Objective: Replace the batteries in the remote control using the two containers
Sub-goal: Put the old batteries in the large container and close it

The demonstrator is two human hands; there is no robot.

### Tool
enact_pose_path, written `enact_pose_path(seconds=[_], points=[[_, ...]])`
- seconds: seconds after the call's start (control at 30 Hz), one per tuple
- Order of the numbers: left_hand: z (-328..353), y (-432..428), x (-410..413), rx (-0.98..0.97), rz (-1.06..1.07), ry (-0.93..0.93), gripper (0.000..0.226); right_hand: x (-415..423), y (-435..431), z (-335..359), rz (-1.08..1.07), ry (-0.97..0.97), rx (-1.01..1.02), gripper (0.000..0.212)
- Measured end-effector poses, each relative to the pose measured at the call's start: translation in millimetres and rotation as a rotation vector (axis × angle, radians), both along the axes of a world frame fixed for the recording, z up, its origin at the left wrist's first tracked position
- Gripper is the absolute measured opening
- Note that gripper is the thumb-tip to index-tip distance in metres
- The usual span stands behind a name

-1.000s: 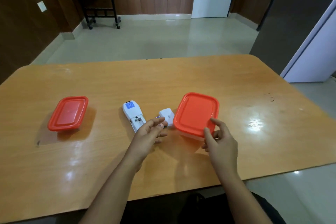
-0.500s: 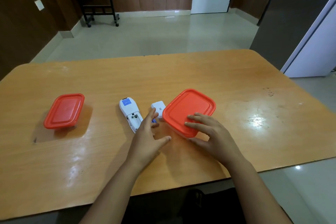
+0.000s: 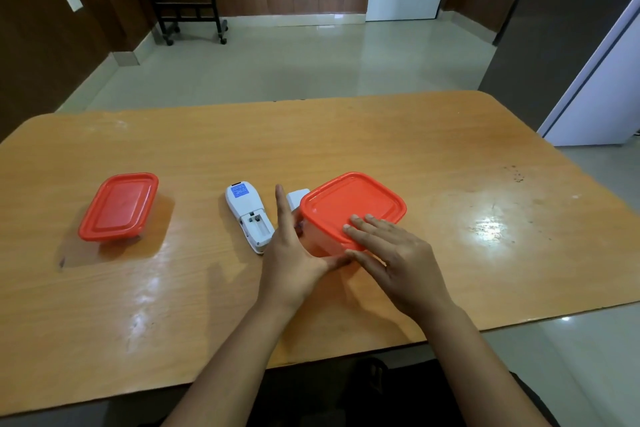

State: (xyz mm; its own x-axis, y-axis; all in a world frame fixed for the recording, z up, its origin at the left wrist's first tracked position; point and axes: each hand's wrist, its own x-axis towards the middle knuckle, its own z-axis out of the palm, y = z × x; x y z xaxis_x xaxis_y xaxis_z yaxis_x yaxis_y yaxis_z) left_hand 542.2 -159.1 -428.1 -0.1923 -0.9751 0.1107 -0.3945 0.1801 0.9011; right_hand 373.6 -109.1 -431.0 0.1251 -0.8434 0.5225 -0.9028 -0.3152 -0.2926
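On the table (image 3: 450,149), the right hand (image 3: 398,260) rests flat-fingered on the red lid (image 3: 353,201) of a container (image 3: 320,243); the left hand (image 3: 291,253), fingers straight, presses its side.

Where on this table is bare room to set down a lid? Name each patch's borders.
Free: between the left container and the remote; from the right container to the right edge of the table; the far strip. Crowded: remote, battery cover, right container, left hand and right hand cluster at centre.
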Motion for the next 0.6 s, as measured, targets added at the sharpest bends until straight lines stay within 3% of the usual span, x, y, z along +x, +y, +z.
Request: enact_pose_path(seconds=[0.6], points=[[-1, -5, 4, 0.004, -0.023, 0.061, 0.138, 10, -8, 20, -0.071, -0.240, -0.149, 0.028]])
